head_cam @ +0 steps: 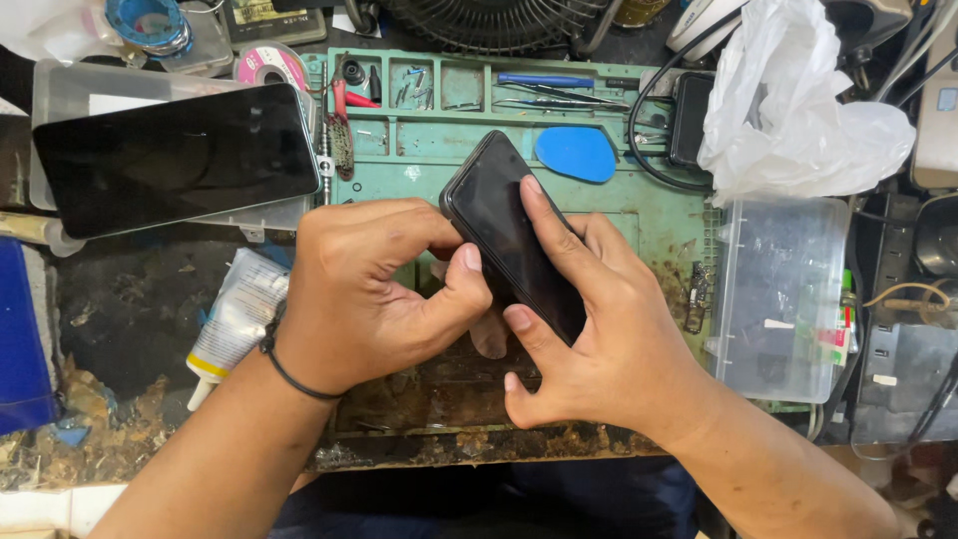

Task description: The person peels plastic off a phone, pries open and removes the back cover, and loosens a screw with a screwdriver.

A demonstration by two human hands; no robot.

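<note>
Both hands grip black phone over green mat: left hand fingers clamped on its edge, right hand fingers spread across its screen.

Black phone, green mat, blue oval pick, white bag.

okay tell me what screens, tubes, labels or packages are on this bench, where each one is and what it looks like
Phone: centre, held by left hand and right hand; dark blank screen.
Second screen: upper left, larger, black, on a clear box.
Tube: left of the wrist, white with yellow band.
Plastic bag: upper right, white, crumpled.
</note>
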